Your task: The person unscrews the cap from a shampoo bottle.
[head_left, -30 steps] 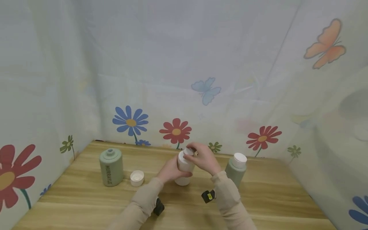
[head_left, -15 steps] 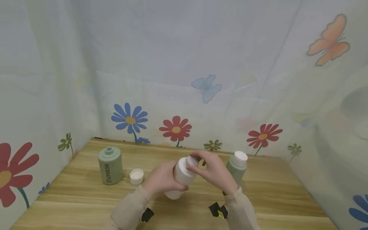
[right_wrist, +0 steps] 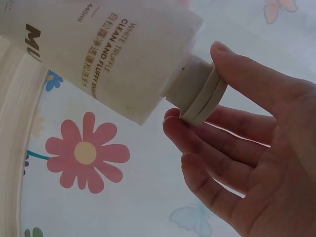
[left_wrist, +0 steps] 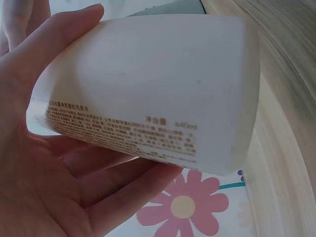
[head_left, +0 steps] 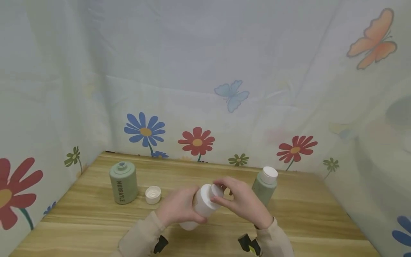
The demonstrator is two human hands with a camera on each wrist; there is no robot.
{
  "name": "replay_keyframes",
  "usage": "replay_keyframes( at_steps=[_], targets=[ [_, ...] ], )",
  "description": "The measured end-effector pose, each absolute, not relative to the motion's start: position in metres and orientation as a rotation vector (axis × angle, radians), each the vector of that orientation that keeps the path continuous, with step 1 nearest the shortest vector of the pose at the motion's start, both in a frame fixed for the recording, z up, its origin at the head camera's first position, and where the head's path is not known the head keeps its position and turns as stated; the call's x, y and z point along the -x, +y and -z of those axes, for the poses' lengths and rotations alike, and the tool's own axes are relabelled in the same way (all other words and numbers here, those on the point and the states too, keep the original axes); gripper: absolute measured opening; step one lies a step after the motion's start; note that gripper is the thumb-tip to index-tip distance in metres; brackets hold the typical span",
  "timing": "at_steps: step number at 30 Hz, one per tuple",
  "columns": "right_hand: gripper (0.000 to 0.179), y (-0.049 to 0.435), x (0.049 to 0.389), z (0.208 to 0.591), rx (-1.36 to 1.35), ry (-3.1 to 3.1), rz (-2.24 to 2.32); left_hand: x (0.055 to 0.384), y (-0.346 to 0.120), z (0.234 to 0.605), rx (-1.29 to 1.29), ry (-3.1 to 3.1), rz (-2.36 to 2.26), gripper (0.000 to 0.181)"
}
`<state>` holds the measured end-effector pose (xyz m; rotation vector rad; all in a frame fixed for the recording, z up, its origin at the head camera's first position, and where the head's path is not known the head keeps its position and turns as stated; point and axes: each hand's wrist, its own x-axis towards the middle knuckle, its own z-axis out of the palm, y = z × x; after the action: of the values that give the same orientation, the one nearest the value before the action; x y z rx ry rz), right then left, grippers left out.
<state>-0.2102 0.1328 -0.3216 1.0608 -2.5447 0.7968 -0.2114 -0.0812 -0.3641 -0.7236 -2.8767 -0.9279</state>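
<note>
Head view: tilted white bottle lies within left grip

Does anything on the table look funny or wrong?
Yes: the left green bottle has no cap on, and a loose white cap lies beside it, hollow side up. The other green bottle is capped.

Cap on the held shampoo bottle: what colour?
White; the cap shows best in the right wrist view.

1 brown-lettered white bottle tilts between the left fingers and left thumb, its top leaning toward the right fingers; a white cap sits on it, between those and the right thumb.
</note>
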Motion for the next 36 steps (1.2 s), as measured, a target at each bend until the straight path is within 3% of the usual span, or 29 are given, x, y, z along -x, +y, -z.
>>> replay_keyframes(
  at_steps=[26,32,36],
  targets=[
    [0.043,0.137,0.222,0.332,-1.412,-2.374,-0.707,0.217,-0.091,0.365,0.788,-2.85,0.948,0.062],
    [0.049,0.135,0.216,0.328,-1.189,-2.506,-0.789,0.216,-0.091,0.365,0.769,-2.864,0.956,0.064],
    [0.044,0.132,0.215,0.329,-1.083,-2.547,-0.75,0.215,-0.09,0.365,0.76,-2.864,0.946,0.063]
  ],
)
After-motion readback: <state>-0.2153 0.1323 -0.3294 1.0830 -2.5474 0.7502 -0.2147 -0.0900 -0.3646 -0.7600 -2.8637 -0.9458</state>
